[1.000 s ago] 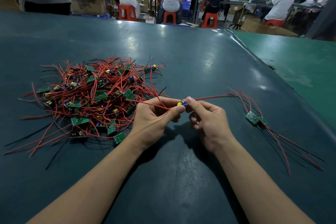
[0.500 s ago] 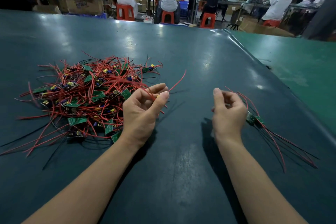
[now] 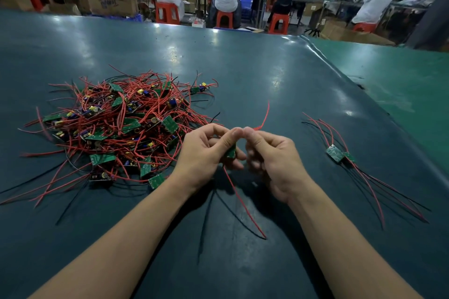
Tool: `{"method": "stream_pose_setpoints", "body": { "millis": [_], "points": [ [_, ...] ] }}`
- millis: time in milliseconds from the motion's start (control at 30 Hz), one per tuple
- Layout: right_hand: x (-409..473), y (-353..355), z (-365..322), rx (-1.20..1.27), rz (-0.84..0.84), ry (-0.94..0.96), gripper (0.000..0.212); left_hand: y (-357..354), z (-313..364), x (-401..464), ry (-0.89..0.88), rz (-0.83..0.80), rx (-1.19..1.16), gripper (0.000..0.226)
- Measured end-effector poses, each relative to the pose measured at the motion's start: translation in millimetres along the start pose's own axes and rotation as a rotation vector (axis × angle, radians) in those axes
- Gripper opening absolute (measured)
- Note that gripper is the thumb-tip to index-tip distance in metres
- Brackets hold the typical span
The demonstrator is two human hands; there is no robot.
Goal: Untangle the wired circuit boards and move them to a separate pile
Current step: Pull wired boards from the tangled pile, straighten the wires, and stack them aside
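A tangled heap of small green circuit boards with red and black wires [image 3: 116, 126] lies on the dark green table [image 3: 243, 68], left of centre. My left hand [image 3: 206, 155] pinches one green board [image 3: 231, 152] just right of the heap. Red and black wires [image 3: 243, 204] hang from that board toward me. My right hand [image 3: 269, 155] meets the left thumb to thumb and pinches a red wire end [image 3: 264, 116] that curls upward. To the right, a small separate pile of boards [image 3: 336, 153] lies with its wires fanned out.
The table's right edge [image 3: 364, 87] drops to a lighter green surface [image 3: 408, 80]. Beyond the far edge, several people sit on red stools [image 3: 224, 19] at other benches, with cardboard boxes [image 3: 110, 1] around them.
The hands were apart half a second ago, the right one beside the small pile. Now they have come together at the centre, holding a fresh board lifted from the heap's edge.
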State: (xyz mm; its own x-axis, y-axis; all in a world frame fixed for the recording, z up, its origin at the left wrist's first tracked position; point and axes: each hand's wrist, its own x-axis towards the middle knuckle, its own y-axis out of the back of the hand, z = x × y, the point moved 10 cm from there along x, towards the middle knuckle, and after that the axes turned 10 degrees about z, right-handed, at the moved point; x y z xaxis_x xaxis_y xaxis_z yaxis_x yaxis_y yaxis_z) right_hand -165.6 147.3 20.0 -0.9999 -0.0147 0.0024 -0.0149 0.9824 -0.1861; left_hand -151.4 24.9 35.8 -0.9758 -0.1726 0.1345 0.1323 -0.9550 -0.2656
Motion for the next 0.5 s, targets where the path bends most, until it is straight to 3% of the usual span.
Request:
{"method": "stream_pose_setpoints", "body": {
  "millis": [133,233,367,500],
  "points": [
    [7.1,12.6,2.4,0.054,0.1,-0.03,0.019,-6.7,-9.0,-0.4,0.074,-0.087,-0.005,0.028],
    [6.8,8.6,6.5,0.113,0.066,-0.08,0.016,-11.2,-11.5,-1.6,0.101,-0.152,-0.02,0.016],
    [1.8,1.5,12.3,0.025,0.006,-0.086,0.016,-9.7,-11.5,-1.0,0.089,-0.153,0.02,0.015],
    [7.5,13.9,5.4,0.062,0.11,-0.048,0.019,-9.1,-13.4,-2.4,0.128,-0.169,0.071,0.019]
  ]
}}
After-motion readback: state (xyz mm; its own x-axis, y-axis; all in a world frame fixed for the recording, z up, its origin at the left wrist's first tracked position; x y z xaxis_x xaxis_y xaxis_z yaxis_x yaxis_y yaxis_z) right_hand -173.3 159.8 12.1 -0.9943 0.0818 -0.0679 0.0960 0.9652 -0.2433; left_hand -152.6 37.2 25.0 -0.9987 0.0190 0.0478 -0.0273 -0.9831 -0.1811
